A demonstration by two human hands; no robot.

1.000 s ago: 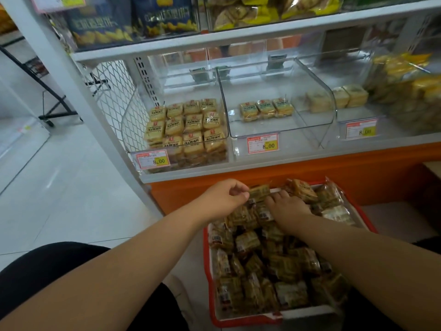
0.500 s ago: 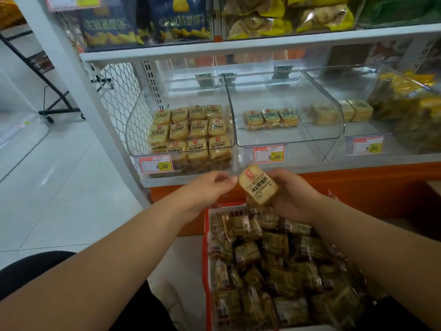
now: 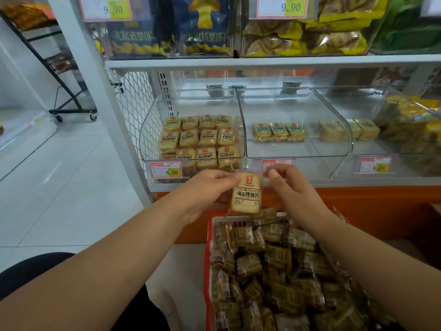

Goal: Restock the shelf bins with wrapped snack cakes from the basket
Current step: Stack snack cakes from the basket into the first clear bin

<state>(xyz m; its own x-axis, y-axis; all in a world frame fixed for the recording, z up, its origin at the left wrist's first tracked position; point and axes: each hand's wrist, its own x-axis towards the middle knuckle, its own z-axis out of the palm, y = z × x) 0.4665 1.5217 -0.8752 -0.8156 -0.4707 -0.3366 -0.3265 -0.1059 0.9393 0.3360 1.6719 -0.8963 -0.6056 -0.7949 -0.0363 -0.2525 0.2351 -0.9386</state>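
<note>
I hold one wrapped snack cake (image 3: 247, 193) upright above the far end of the red basket (image 3: 208, 235), which is heaped with several more wrapped cakes (image 3: 274, 263). My left hand (image 3: 207, 189) grips the cake's left side. My right hand (image 3: 291, 189) pinches the clear wrapper edge at its upper right. Just behind, the left clear shelf bin (image 3: 145, 139) is packed with rows of the same cakes (image 3: 202, 137). The middle bin (image 3: 298, 155) holds only three cakes (image 3: 279, 132) at its back.
A third bin to the right holds paler square cakes (image 3: 362, 130), with yellow packs (image 3: 415, 120) beyond. Price tags (image 3: 165, 170) line the shelf front. The upper shelf (image 3: 262, 62) carries blue and yellow bags. An orange base (image 3: 358, 199) sits below; a black wheeled rack (image 3: 71, 111) stands at left.
Both hands left the basket and lifted one cake out. It now stands higher and more upright, in front of the shelf edge between the left and middle bins.
</note>
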